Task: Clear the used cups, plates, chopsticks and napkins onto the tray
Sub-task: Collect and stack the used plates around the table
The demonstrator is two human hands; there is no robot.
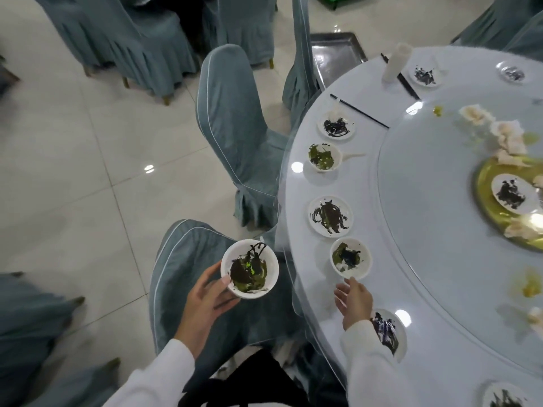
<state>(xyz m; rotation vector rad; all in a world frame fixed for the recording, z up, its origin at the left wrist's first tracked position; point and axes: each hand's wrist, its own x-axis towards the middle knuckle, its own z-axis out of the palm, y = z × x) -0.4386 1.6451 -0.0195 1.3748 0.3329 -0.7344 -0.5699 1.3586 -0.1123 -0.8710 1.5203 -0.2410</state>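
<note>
My left hand holds a white bowl smeared with dark and green residue, off the table over a chair seat. My right hand reaches with loose fingers to a second dirty bowl at the table's near edge, fingertips at its rim. Beyond it along the edge lie a dirty plate, a bowl with a spoon and another plate. Black chopsticks lie farther on. A metal tray rests on a chair past the table.
The round white table carries a glass turntable with crumpled napkins and a yellow dish. A plate sits under my right sleeve. Grey-blue covered chairs stand close to the table on a tiled floor.
</note>
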